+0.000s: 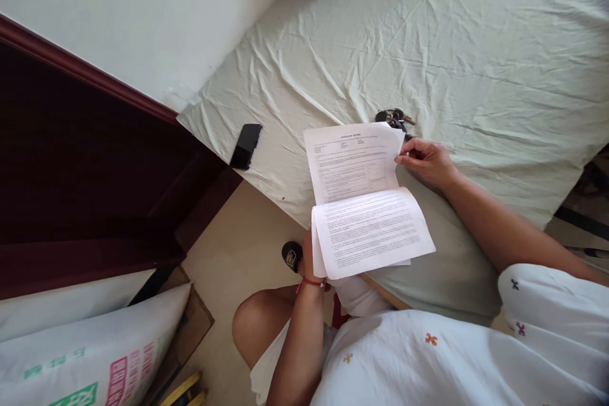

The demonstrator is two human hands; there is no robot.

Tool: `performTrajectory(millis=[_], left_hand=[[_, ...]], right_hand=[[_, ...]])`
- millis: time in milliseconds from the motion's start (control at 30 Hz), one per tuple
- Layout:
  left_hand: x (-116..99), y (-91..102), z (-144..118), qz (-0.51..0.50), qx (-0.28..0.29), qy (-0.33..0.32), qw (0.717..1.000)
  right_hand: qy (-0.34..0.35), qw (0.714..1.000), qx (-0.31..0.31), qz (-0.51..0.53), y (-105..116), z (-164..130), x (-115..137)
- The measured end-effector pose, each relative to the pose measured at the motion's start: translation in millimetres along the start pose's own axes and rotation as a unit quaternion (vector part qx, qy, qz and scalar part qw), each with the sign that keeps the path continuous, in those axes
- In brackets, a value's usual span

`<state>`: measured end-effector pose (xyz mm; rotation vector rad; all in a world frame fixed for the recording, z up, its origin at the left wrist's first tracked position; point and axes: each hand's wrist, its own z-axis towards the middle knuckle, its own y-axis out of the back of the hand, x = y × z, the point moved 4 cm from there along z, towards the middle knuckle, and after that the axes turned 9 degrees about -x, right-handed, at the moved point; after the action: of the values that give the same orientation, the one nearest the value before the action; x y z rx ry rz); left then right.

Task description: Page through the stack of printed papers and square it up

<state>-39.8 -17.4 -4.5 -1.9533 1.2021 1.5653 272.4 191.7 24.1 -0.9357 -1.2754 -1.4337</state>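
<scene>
Printed pages (366, 203) held by both hands, keys (392, 117) just beyond.

- Papers (366, 203): white sheets, fine black print in dense lines; top sheet shows a faint ruled form grid.
- Bedsheet (428, 51): pale green, plain, no pattern.
- Phone (246, 146), near the bed's left edge: glossy black.
- Keys (392, 117): dark heads, one brass-toned.
- Cord on wrist (310, 281): red.
- Garment (451, 355): white, scattered small cross motifs in orange, purple and dark navy.
- Wooden frame (85, 171) left of bed: deep reddish brown.
- Sack (90, 355), lower left: white, pink and green printed lettering.
- Floor (238, 266): beige.
- Wall (143, 6): off-white.
</scene>
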Motion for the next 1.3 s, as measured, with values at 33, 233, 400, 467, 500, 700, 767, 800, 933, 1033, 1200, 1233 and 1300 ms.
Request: performTrajectory(millis=[33, 233, 400, 467, 500, 700, 767, 800, 933, 1033, 1200, 1233, 1300], left_hand=[[0, -0.8, 0, 0.005, 0.001, -0.003, 1.0], [-7, -10.3, -6, -0.002, 0.022, -0.044, 0.999], [-17, -14.1, -10, 0.003, 0.023, -0.042, 0.999], [-19, -14.4, -11, 0.004, 0.023, -0.041, 0.999], [-19, -14.3, -11, 0.003, 0.024, -0.04, 0.999], [-8, -11.6, -7, 0.002, 0.026, -0.046, 0.999], [-5, -10.5, -6, 0.009, 0.021, -0.053, 0.998], [-4, -10.4, -6, 0.01, 0.021, -0.055, 0.998], [-2, -11.5, -6, -0.008, 0.036, -0.051, 0.998], [-3, -12.0, -6, -0.017, 0.034, -0.043, 0.998], [-8, -13.7, -8, -0.021, 0.028, -0.034, 0.999], [-8, -13.9, -8, -0.026, 0.029, -0.032, 0.999], [-7, -14.1, -8, -0.036, 0.029, -0.031, 0.998]], right_hand=[[-0.004, 1.0, 0.0, -0.005, -1, 0, -1], [0.006, 1.0, -0.008, -0.02, 0, -2, 4], [0.044, 0.997, -0.018, -0.057, -2, -1, 8], [0.047, 0.996, -0.013, -0.071, -6, 0, 7], [0.043, 0.996, -0.011, -0.077, -8, 1, 6], [0.053, 0.995, -0.024, -0.082, -8, 0, 5], [0.062, 0.995, -0.018, -0.069, -8, -1, 6], [0.067, 0.996, -0.015, -0.06, -7, -2, 7], [0.064, 0.997, -0.011, -0.042, -6, -3, 6], [0.019, 0.999, -0.022, -0.017, -5, -2, -2], [-0.013, 0.997, -0.008, 0.081, -3, 0, -11], [-0.016, 0.995, 0.003, 0.096, -2, 0, -10], [-0.029, 0.991, 0.025, 0.132, 0, -1, -7]])
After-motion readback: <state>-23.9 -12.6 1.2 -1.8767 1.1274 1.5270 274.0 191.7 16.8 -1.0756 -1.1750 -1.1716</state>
